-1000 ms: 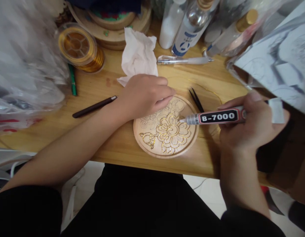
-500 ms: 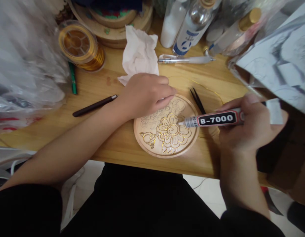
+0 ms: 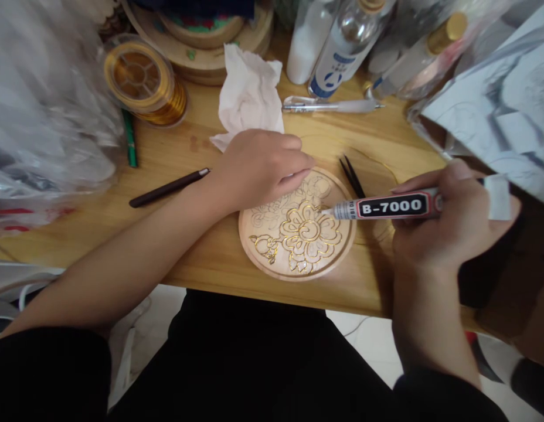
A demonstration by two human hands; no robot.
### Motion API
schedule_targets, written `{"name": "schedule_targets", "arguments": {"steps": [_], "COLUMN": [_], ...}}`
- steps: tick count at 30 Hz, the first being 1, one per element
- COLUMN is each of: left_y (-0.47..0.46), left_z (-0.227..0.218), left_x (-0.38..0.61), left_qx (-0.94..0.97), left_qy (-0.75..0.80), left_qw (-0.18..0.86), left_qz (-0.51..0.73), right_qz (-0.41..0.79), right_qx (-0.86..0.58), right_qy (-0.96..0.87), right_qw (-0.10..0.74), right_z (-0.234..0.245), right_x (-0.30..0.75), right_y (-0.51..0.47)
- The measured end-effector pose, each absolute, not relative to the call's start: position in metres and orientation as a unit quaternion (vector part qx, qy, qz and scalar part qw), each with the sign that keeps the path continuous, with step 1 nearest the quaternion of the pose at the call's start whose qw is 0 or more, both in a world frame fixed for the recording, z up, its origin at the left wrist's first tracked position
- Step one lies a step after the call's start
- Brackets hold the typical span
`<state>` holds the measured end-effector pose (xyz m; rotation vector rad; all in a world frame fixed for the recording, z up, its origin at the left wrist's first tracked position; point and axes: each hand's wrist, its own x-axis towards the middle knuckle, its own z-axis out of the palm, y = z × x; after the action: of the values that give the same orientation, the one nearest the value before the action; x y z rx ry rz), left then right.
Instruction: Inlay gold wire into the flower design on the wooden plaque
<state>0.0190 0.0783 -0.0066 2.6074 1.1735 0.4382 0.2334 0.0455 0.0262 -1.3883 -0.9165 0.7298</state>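
Note:
My right hand (image 3: 448, 217) is wrapped around a tube of B-7000 glue (image 3: 393, 206), held nearly level. Its pale nozzle tip is over the right part of a round wooden plaque (image 3: 250, 249), close to a flower outlined in gold wire (image 3: 308, 231). I cannot tell whether the tip touches the surface. On the plaque's upper left edge rests my left hand (image 3: 267, 167), fingers curled together. What those fingers hold, if anything, is hidden. Drawn lines without wire show beside the hand. Black tweezers (image 3: 352, 177) lie just right of the plaque.
A spool of gold wire (image 3: 144, 82) stands at the back left, near a dark pen-like stick (image 3: 169, 187). Crumpled tissue (image 3: 250, 88), a mechanical pencil (image 3: 333, 106) and a clear bottle (image 3: 342, 53) are behind. Plastic bags (image 3: 47, 105) crowd the left; printed sheets (image 3: 513, 99) the right.
My right hand and the glue tube have shifted slightly to the right, and the nozzle has drawn back a little from the flower's centre. My left hand is still.

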Motion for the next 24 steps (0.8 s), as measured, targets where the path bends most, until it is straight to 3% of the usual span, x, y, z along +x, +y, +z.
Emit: {"name": "schedule_targets", "arguments": {"steps": [14,19,24], "left_y": [0.079,0.079,0.076], "left_z": [-0.009,0.003,0.015], "left_x": [0.018,0.015,0.017], "left_qx": [0.884,0.860,0.763], "left_qy": [0.395,0.404,0.455], "left_qw": [0.124,0.160,0.284], "left_qz": [0.217,0.268,0.361], "right_qz": [0.384,0.524,0.673], "right_qx": [-0.587,-0.584,-0.517], "right_qy": [-0.329,-0.253,-0.188], "right_qw": [0.633,0.566,0.494], "right_z": [0.028,0.028,0.032], "right_x": [0.239,0.253,0.264], "right_y": [0.053,0.066,0.069]}}
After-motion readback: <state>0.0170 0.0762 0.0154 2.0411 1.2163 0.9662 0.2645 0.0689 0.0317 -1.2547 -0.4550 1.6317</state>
